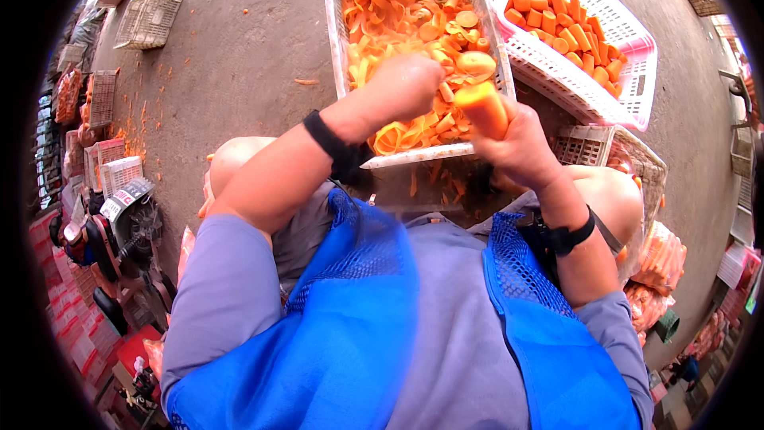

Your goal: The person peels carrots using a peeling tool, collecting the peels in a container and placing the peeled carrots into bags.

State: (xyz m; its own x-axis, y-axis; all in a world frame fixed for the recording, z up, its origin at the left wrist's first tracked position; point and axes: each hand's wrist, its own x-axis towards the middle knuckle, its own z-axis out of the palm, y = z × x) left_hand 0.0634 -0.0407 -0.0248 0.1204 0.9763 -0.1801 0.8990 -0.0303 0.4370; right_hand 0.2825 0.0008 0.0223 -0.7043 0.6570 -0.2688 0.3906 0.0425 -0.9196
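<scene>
My right hand [519, 143] is closed around a thick peeled carrot piece [482, 108], whose cut end points up and left. Just to its left, my left hand [412, 86] forms a fist over a white plastic crate [510, 80]; whether something is inside that fist is hidden. Long carrot peelings [382, 18], round slices and carrot ends fill this crate. At the upper right, a white and pink plastic basket [641, 54] holds many short peeled carrot pieces [576, 36]. Black bands circle both wrists.
Another crate [588, 140] stands beside my right knee, near plastic bags of carrots [659, 257]. An empty-looking crate [149, 18] lies on the concrete floor [239, 71] at upper left. Carrot scraps [134, 131] litter the floor near a parked motorbike [125, 239] and more crates.
</scene>
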